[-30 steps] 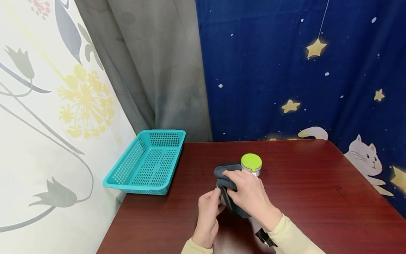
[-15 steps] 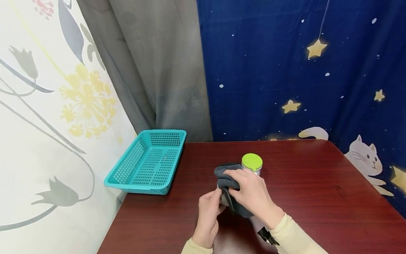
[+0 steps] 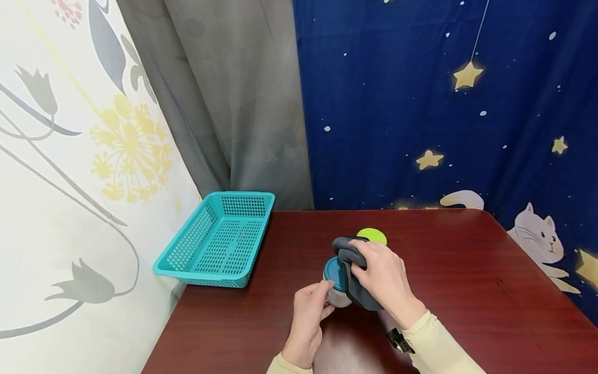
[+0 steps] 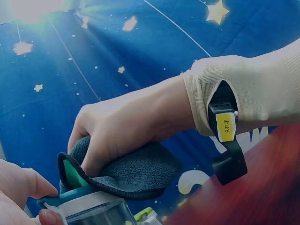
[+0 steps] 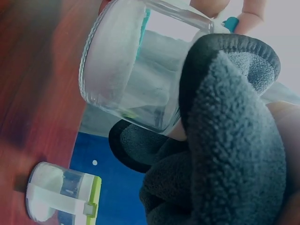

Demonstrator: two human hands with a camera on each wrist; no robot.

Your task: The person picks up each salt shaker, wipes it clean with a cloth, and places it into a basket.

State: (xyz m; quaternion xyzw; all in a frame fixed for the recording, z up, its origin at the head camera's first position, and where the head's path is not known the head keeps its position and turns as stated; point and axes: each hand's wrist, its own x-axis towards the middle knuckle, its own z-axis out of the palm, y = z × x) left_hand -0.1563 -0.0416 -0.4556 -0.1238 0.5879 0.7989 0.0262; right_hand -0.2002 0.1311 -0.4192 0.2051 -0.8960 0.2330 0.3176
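A clear glass jar (image 5: 136, 70) with a blue lid (image 3: 334, 272) stands in front of me. My left hand (image 3: 309, 314) holds it from the left, thumb at the lid's edge and fingers low on its side. Bunched in my right hand (image 3: 383, 272) is a dark grey cloth (image 4: 140, 171), whose folds lie over the lid's right part and hang down beside the glass. Just behind, a second jar with a lime-green lid (image 3: 372, 236) and white powder-like contents (image 5: 47, 194) is partly covered by the cloth in the head view.
A turquoise plastic basket (image 3: 229, 244) sits at the left back of the dark red wooden table (image 3: 467, 291). Grey and blue curtains (image 3: 397, 104) hang behind the table. A black watch (image 3: 400, 341) is on my right wrist.
My right hand has drawn the cloth to the right across the jar's top, uncovering the blue lid. The cloth now overlaps the green-lidded jar. My left hand keeps its hold.
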